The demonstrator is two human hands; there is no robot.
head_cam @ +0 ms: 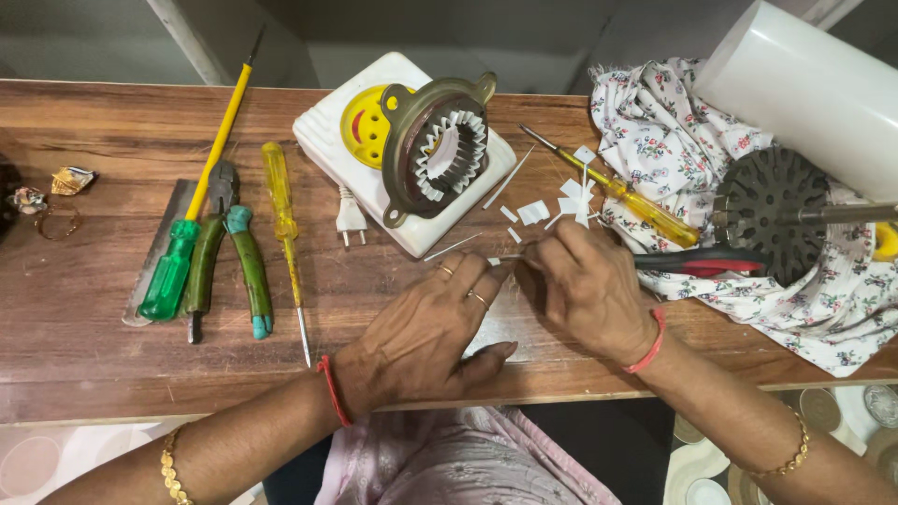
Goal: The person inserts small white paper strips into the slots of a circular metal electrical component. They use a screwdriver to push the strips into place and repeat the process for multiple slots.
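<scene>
Head view, looking down at a wooden desk w/ two bare hands at near centre. Left hand rests palm-down, fingers curled, pinching one end of a thin white paper strip betw. thumb and forefinger. Right hand is pressed together at the fingertips, pinching the same strip from the right; the two hands are almost touching.

Just beyond the hands: small cut white paper pieces scattered on the desk, plus a few long slivers. Far centre, a round metal motor part leans on a white and yellow box; white paper slips already line the slots round its inner ring, so the lining looks largely done, though the far side is hard to judge. Loose pieces suggest cutting or folding isn't finished.

Left side: green-handled screwdriver, green pliers, yellow screwdriver. Right side: floral cloth w/ another yellow screwdriver, red and black scissors, a dark slotted disc on a shaft, and a white roll.
</scene>
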